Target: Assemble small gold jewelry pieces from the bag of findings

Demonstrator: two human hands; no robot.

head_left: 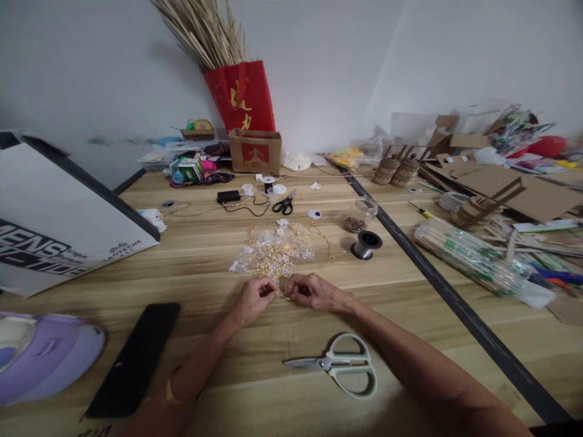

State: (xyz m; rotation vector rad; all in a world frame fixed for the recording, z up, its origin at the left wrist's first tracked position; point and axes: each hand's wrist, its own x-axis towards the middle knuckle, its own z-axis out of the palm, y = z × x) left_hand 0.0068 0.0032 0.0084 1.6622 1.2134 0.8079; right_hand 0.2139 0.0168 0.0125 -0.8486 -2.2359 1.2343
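Note:
Over the middle of the wooden table, my left hand and my right hand face each other, a small gap between their pinched fingertips. A tiny gold piece shows at my right fingertips. What my left fingertips hold is too small to name. Just beyond them lies a pile of gold and silver beads on clear plastic bags. A gold chain lies to its right, near a spool of clear line and a jar of beads. Green-handled scissors rest nearer me.
A black phone and a purple object lie at left, below a large white box. Black scissors sit behind the beads. Bundled sticks and cardboard cover the right side.

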